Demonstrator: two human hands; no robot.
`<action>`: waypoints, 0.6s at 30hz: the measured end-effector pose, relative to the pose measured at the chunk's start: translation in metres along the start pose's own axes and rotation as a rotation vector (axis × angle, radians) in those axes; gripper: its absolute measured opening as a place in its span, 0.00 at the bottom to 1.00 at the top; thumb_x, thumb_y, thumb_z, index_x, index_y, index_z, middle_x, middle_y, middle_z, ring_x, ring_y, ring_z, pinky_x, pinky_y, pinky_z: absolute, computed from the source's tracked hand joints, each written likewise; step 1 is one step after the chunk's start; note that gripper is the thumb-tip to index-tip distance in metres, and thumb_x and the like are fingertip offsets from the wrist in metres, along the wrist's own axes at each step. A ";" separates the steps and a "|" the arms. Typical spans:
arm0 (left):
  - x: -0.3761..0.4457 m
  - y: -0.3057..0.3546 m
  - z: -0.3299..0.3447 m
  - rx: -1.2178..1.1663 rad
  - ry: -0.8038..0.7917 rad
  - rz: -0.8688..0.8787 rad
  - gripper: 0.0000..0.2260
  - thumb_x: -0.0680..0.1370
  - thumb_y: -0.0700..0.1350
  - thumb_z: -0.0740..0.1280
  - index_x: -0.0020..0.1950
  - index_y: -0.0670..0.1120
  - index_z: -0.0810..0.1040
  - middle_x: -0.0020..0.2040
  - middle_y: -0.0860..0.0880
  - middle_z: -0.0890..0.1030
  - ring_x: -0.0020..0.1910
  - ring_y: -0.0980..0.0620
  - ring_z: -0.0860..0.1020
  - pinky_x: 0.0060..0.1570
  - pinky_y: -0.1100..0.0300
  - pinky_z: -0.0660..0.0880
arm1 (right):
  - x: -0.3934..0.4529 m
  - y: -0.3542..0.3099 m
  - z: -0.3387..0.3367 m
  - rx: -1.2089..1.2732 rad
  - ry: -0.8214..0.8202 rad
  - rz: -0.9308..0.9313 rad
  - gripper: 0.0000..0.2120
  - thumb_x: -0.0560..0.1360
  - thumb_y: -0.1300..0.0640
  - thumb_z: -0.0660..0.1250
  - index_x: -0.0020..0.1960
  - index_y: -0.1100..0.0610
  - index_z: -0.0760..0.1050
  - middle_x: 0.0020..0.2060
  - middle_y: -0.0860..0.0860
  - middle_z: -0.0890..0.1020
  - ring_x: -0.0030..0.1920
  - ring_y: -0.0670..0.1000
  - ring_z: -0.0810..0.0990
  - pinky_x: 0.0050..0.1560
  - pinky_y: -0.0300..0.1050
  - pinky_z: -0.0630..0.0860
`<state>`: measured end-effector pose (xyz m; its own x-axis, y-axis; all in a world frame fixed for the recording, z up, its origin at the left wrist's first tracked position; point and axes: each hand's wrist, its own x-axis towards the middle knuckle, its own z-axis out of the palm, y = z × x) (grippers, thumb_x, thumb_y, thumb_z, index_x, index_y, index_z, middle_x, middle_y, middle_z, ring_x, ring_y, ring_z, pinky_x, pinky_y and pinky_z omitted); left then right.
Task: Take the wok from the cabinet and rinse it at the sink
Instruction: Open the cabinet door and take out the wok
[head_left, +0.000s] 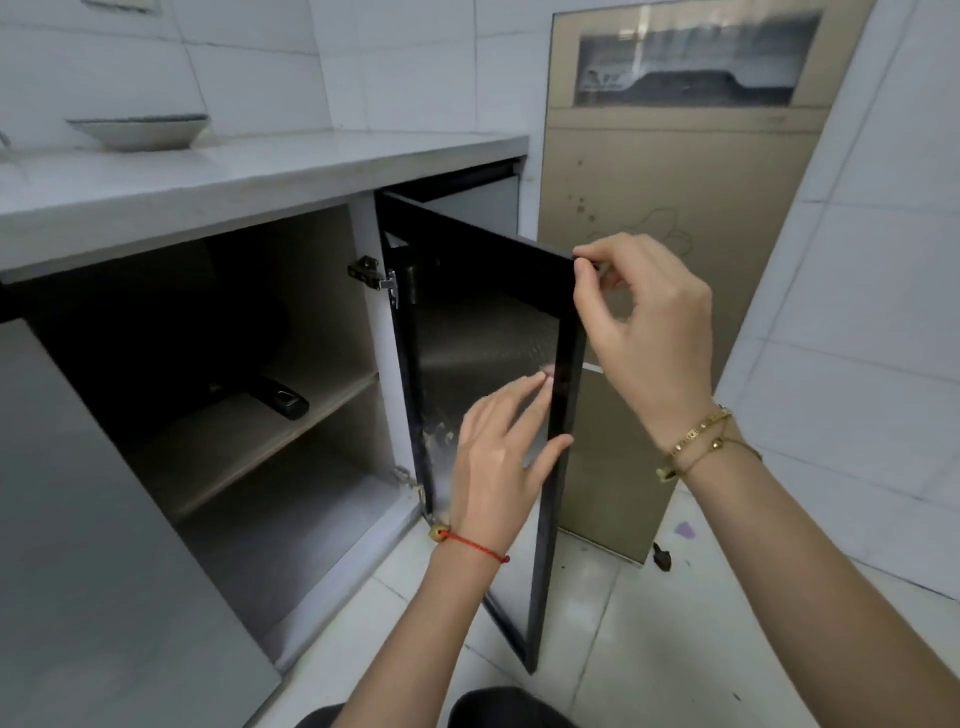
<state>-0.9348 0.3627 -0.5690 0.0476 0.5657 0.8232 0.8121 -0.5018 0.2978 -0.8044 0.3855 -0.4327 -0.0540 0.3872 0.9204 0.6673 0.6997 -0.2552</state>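
White-tiled kitchen, cabinet (218, 332) open. Right hand (644, 332) pinches door (488, 332) top corner; left hand (498, 467), fingers spread, presses its edge. Risk: door swings back, blocking wok handle (278, 397).

Both forearms are bare, with no sleeves in view. The left hand (498, 457) has a thin red string bracelet (475, 545) with a small gold bead at its wrist. The right hand (649, 332) has two gold bracelets (701, 441), one a flat linked band, the other a finer chain with a bead.
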 end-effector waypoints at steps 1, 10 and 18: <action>0.003 0.001 0.009 0.011 -0.016 0.014 0.24 0.77 0.51 0.70 0.71 0.45 0.73 0.69 0.49 0.74 0.69 0.52 0.71 0.70 0.53 0.67 | 0.002 0.008 0.000 -0.031 0.004 -0.005 0.09 0.79 0.58 0.62 0.48 0.58 0.80 0.40 0.51 0.81 0.41 0.49 0.79 0.43 0.43 0.76; 0.035 0.000 0.068 0.102 -0.316 0.026 0.31 0.81 0.55 0.60 0.80 0.51 0.49 0.81 0.49 0.48 0.80 0.50 0.44 0.77 0.43 0.51 | 0.013 0.083 0.006 -0.286 -0.002 -0.061 0.11 0.80 0.55 0.62 0.57 0.59 0.79 0.50 0.52 0.83 0.49 0.53 0.78 0.49 0.45 0.75; 0.066 -0.004 0.107 0.184 -0.491 0.021 0.36 0.80 0.53 0.61 0.80 0.53 0.41 0.80 0.51 0.36 0.78 0.49 0.36 0.75 0.41 0.42 | 0.029 0.139 0.016 -0.403 -0.071 -0.017 0.16 0.78 0.58 0.64 0.65 0.58 0.74 0.58 0.50 0.81 0.57 0.54 0.72 0.56 0.48 0.73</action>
<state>-0.8727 0.4721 -0.5677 0.2958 0.8191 0.4915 0.8947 -0.4178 0.1578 -0.7247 0.5036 -0.4466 -0.1091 0.4276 0.8974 0.9027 0.4206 -0.0906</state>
